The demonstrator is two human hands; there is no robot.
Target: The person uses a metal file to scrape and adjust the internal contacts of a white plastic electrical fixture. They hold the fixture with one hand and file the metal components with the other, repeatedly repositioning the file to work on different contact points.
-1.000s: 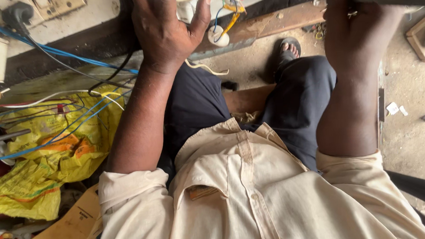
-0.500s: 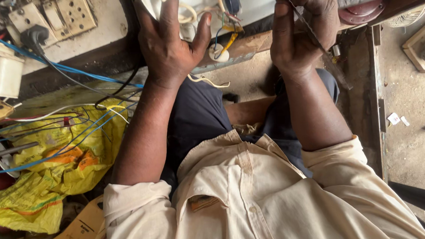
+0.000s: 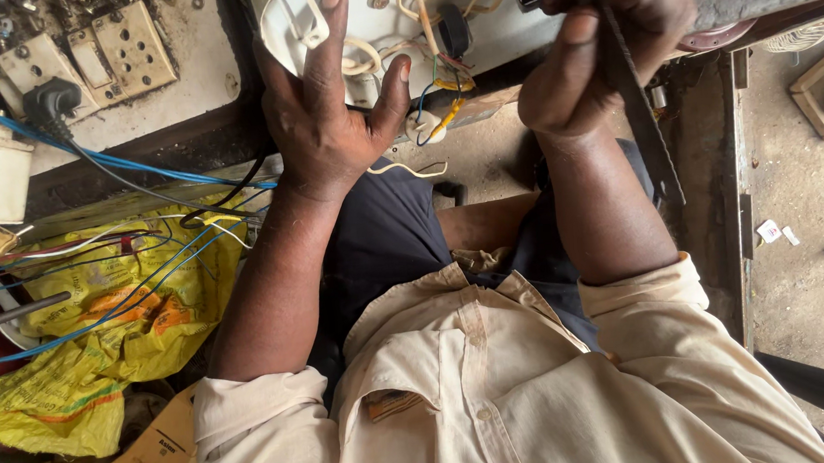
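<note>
L hand (image 3: 327, 121) braces white casing (image 3: 296, 22), R hand (image 3: 601, 34) grips dark tool (image 3: 641, 119)

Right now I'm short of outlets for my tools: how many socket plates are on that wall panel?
2: one beige socket plate at the panel's upper middle, and another left of it, just above the black plug. More may be hidden beyond the frame's top edge.

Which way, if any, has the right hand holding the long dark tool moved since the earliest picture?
Yes. The right hand with the long dark tool has moved leftward, closer to the left hand on the white plastic appliance housing.
</note>
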